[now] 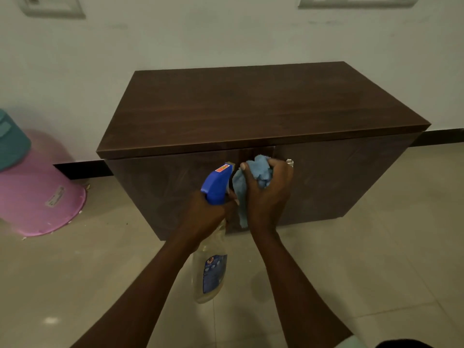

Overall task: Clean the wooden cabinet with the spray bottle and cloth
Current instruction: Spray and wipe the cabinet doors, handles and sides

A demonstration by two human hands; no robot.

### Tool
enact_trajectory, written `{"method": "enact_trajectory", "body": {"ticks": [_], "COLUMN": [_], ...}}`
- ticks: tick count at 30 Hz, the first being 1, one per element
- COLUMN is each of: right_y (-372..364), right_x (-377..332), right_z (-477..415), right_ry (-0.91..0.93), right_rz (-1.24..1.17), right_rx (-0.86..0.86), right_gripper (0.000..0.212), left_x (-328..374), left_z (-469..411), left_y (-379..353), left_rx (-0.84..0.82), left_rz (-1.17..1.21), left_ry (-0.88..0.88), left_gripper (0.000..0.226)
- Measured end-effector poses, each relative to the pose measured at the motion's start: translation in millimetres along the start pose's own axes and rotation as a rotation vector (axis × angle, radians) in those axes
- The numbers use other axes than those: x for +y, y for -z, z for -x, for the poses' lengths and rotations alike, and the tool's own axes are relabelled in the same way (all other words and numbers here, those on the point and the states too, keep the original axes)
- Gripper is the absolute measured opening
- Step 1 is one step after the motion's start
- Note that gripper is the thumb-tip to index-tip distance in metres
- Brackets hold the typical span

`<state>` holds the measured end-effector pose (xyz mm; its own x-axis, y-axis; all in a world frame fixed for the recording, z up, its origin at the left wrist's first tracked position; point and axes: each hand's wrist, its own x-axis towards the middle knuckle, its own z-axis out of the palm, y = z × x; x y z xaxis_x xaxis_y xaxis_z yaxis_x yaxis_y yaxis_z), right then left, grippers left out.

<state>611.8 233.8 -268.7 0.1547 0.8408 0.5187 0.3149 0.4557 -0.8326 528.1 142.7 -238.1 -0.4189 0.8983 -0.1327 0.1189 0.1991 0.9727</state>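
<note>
**Two grips, both full**

Seen from the head camera, the dark brown wooden cabinet stood on the beige tiled floor against the pale wall, its two doors closed. Its flat top looked smooth, hard and bare. It was probably heavy and rigid, a thing to be wiped where it stood and not moved.

The left hand was curled round the neck of the clear plastic spray bottle with a blue trigger head, in front of the left door. The nozzle pointed up and away toward the door edge, and the labelled body hung down below the wrist. The bottle looked light and fairly stiff, and its smooth sides would likely be slippery if wet. The neck under the trigger was the sensible hold, since it left a finger free to squeeze. How much liquid it held could not be made out.

The right hand clutched the light blue fluffy cloth, bunched in the fist near the seam between the doors with one tail hanging down past the palm. The cloth looked soft, limp and nearly weightless. It would probably want spreading flatter under the fingers before it covered much wood. Whether it touched the door could not be told. A small pale piece, perhaps a door handle, showed just beyond the knuckles.

An upturned pink plastic tub lay on the floor well to the left, with a teal plastic tub partly over it.
</note>
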Motion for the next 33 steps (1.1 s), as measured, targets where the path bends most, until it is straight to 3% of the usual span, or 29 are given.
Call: {"method": "enact_trajectory", "body": {"ticks": [6,11,14,17,20,25,30,33], "right_y": [6.8,1.6,1.1,5.7,4.5,-2.1,-1.8,-3.0], "right_x": [9.0,-0.5,11.4,30.8,33.0,20.7,31.8,25.2], "right_z": [10.6,17.1,14.9,23.1,25.3,6.9,23.6,25.6], "right_ry": [-0.12,-0.004,0.048,-0.036,-0.075,0.045,-0.117,-0.278], "right_rz": [-0.041,-0.005,0.006,-0.02,-0.061,-0.002,-0.09,-0.181], "right_rx": [0.012,-0.025,-0.114,-0.176,-0.156,-0.066,-0.129,-0.082], "right_gripper": [0.042,0.061,0.056,0.051,0.048,0.032,0.045,0.042], "left_x": [3.4,8.5,6.5,2.8,0.3,-0.5,2.7,5.9], "left_z": [0.3,0.8,-1.6,-1.3,-4.2,-3.5,-2.7,-0.7], "left_y": [-1.5,-1.7,-1.1,-4.0,-5.8,-8.3,-8.6,-7.1], "left_rx": [-0.017,-0.027,-0.01,-0.043,-0.037,-0.032,0.001,-0.008], "left_rz": [-0.002,0.05,0.035,0.029,0.006,-0.019,-0.009,-0.011], "left_ry": [0.023,0.002,0.003,0.046,0.054,0.0,0.023,0.034], "left_gripper": [0.013,0.026,0.026,0.019,0.017,0.023,0.026,0.026]}}
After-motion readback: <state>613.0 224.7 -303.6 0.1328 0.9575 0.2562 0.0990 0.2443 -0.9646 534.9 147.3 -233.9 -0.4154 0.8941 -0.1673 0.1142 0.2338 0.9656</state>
